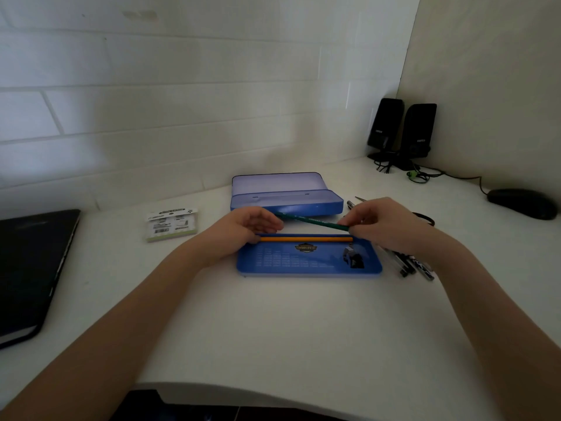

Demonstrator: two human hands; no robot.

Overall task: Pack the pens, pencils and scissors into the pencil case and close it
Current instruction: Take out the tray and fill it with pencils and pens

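Note:
The blue pencil case (pixel 315 206) stands open at the back, its lid up. In front of it lies a flat blue tray (pixel 303 265) with an orange pencil (pixel 306 239) along its far edge and a small sharpener (pixel 352 258) at its right. My right hand (pixel 385 226) pinches the right end of a green pencil (pixel 309 220), held slanted above the tray. My left hand (pixel 246 227) rests at the tray's far left corner, fingers loosely curled near the green pencil's tip. Several pens (pixel 409 265) lie under my right wrist. Scissors (pixel 425 218) show partly behind my right hand.
A closed black laptop (pixel 33 268) sits at the left. A small printed card pack (pixel 171 224) lies left of the case. Two black speakers (pixel 400 132) with cables stand in the back right corner, with a black mouse (pixel 522 203) beside them. The desk's front edge curves near me.

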